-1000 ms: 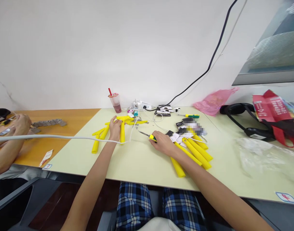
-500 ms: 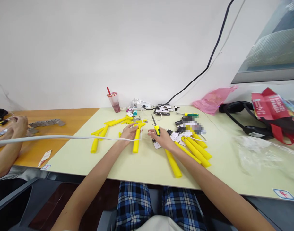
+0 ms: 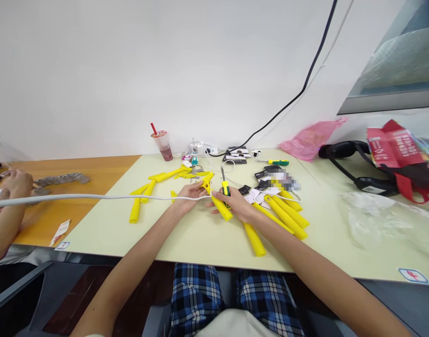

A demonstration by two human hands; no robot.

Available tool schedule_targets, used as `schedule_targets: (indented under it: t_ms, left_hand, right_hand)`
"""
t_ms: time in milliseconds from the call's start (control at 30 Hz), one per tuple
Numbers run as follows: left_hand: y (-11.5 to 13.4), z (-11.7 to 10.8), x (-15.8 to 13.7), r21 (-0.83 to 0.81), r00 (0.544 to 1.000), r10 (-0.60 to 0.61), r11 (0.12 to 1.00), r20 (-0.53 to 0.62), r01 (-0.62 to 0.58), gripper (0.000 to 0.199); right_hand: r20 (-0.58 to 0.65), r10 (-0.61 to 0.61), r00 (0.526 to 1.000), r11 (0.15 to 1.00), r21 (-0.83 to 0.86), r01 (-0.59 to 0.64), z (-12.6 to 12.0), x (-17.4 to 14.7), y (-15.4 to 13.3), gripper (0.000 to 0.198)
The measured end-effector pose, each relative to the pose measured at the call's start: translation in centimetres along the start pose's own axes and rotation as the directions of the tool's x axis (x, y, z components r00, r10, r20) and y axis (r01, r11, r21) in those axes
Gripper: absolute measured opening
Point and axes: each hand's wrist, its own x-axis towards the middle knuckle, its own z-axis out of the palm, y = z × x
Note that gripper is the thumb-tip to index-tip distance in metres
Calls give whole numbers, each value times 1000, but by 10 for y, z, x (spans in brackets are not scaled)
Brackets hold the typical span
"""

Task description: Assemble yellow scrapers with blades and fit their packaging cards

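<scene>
Head view: yellow handle (image 3: 218, 203) between both hands.

A small assembly workroom: a pale worktop (image 3: 207, 234) against a bare white wall carries yellow plastic handles (image 3: 286, 213), screwdrivers (image 3: 275, 162) and a power strip (image 3: 200, 149), with another person (image 3: 5, 210) working at far left.

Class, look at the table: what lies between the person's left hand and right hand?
In the head view, a yellow handle piece bridges the gap between the left hand and right hand; both hands touch it. The right hand also holds a screwdriver.
</scene>
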Motion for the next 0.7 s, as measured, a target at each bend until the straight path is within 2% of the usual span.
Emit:
schedule_targets:
  t_ms: [133, 333, 433, 567, 700]
  left_hand:
    - [3, -2, 0, -57, 998, 39, 997, -55, -42, 19]
    - [7, -1, -4, -2, 996, 37, 999, -77, -37, 18]
    - [14, -2, -9, 72, 998, 45, 997, -44, -42, 20]
    - [25, -5, -13, 93, 990, 131, 986, 46, -135, 25]
    - [28, -11, -9, 46, 982, 187, 981, 26, -188, 23]
  right_hand:
    - [35, -4, 999, 1000, 18, 4, 6, -5, -5, 62]
    - [16, -2, 1000, 998, -59, 3, 3, -4, -5, 45]
    - [57, 46, 997, 997, -69, -42, 1, -6, -6, 41]
    - [134, 97, 986, 995, -50, -91, 0, -7, -8, 39]
    - [137, 104, 985, 994, -30, -101, -2, -4, -8, 40]
